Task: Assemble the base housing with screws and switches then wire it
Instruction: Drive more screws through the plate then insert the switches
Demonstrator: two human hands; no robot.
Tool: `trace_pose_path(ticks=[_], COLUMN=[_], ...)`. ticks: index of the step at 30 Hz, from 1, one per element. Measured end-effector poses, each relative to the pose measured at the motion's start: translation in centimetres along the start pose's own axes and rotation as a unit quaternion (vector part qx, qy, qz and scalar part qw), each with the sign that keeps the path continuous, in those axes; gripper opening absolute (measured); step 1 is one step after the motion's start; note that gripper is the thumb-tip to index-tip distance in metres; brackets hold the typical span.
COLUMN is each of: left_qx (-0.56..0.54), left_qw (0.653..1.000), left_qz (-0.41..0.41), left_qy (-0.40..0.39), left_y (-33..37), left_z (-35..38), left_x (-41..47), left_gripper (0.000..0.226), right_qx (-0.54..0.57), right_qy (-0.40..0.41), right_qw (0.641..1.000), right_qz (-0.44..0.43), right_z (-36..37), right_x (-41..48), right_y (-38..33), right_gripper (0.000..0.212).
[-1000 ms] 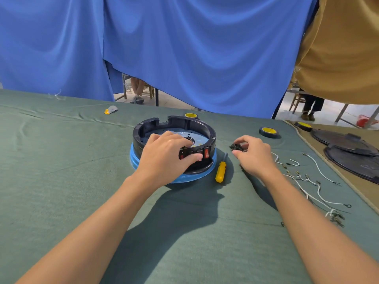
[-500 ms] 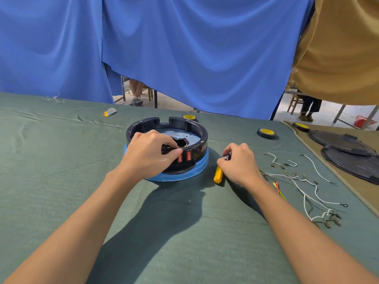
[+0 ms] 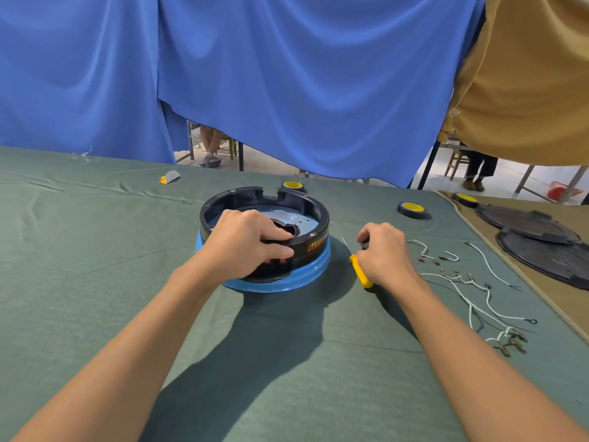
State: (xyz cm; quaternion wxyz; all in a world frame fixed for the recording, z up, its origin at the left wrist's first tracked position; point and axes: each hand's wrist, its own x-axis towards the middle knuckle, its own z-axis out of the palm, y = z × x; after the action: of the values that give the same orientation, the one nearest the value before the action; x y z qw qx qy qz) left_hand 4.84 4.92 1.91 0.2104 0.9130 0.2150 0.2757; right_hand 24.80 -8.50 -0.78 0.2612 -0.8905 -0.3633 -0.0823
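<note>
While left hand (image 3: 245, 244) grips housing (image 3: 318, 215), right hand (image 3: 385, 253) pinches black part (image 3: 366, 242) by screwdriver (image 3: 360, 273).

Table covered in green cloth (image 3: 95, 282). Centre: black housing (image 3: 314, 208) seated on a blue ring (image 3: 314, 271). Just right: yellow-handled screwdriver (image 3: 360, 274). Further right: loose white wires (image 3: 478, 303) with terminals. Tape roll (image 3: 293, 185) behind the housing, another (image 3: 411, 209) far right. Small scrap (image 3: 170, 178) far left. Tan mat (image 3: 570, 303) at the right edge carries two black lids (image 3: 526, 223).
</note>
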Motion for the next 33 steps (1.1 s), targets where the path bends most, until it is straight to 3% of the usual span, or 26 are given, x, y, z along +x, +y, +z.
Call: trace_pose_path(ticks=[4,7,12,16,20,23,28,33], left_qx=[-0.019,0.046,0.246,0.288,0.325,0.321,0.284,0.111], left_qw=[0.991,0.984,0.964,0.956,0.944,0.943,0.956,0.986], left_qz=[-0.037,-0.05,0.027,0.05,0.058,0.077,0.072,-0.005], left_qy=[-0.129,-0.163,-0.101,0.007,0.032,0.039,-0.022,-0.126], left_y=[-0.6,0.0,4.1,6.5,6.3,5.7,4.5,2.6], left_z=[-3.3,-4.6,-0.2,4.3,6.1,5.8,3.2,-0.8], left_x=[-0.3,-0.5,0.4,1.8,2.4,2.2,1.2,-0.1], left_gripper=[0.024,0.015,0.055,0.054,0.042,0.034,0.037,0.019], right_qx=[0.002,0.06,0.203,0.273,0.358,0.399,0.509,0.576], right_qy=[0.0,0.056,0.11,0.085,0.014,-0.029,-0.077,-0.12], right_qw=[0.999,0.995,0.971,0.957,0.929,0.91,0.849,0.802], right_qz=[0.04,0.053,0.06,0.05,0.089,0.111,0.114,0.108], right_z=[-0.1,-0.1,-0.1,-0.4,-0.2,-0.1,-0.7,-1.5], right_x=[0.1,0.0,-0.1,-0.4,-0.5,-0.3,-0.2,-0.4], right_y=[1.1,1.4,0.8,-0.2,-0.7,-0.9,-0.9,-0.8], right_gripper=[0.028,0.019,0.014,0.023,0.047,0.053,0.039,0.02])
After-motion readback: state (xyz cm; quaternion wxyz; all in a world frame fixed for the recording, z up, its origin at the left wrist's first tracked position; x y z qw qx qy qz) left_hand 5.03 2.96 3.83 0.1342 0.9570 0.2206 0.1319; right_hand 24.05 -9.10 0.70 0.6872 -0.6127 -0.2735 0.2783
